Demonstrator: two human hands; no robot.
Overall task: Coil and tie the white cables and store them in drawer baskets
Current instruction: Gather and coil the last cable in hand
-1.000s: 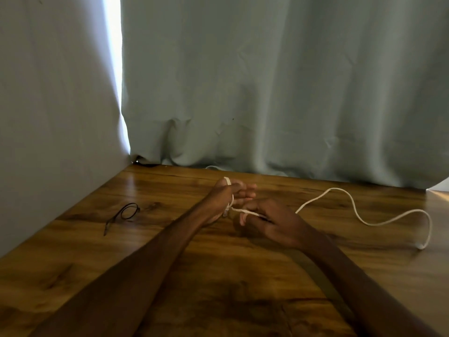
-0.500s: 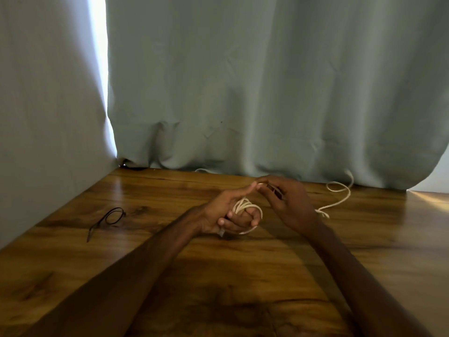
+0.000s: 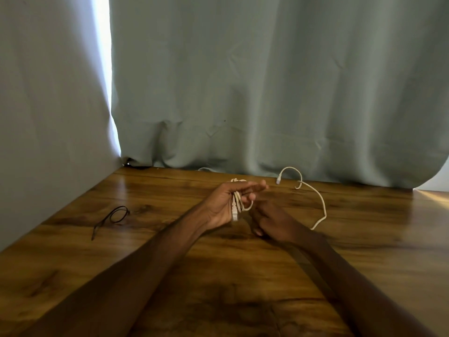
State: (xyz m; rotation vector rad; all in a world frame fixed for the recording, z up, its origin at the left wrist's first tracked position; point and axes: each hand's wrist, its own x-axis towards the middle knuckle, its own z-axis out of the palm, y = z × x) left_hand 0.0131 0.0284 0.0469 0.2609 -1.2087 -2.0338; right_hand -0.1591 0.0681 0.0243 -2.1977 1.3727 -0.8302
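So the coil's growing fast. A second ago the white cable was sprawled way out across the right side of the surface with barely one turn on the left hand. Now there are several loops stacked around that hand, one plug dangling just below the palm, and only a short tail left, curling up near the curtain with its free plug lifted off the wood.

Left fingers are partly spread, acting as the spool with the loops wrapped round them. The right hand has dropped low beside the coil; the tail seems to run into it, but it's back-on to the camera, so I can't tell how its fingers are set on the cable.

My read: a wrap or two left, then tying. The black tie sits untouched off to the left, well apart from both hands. No drawer baskets visible.
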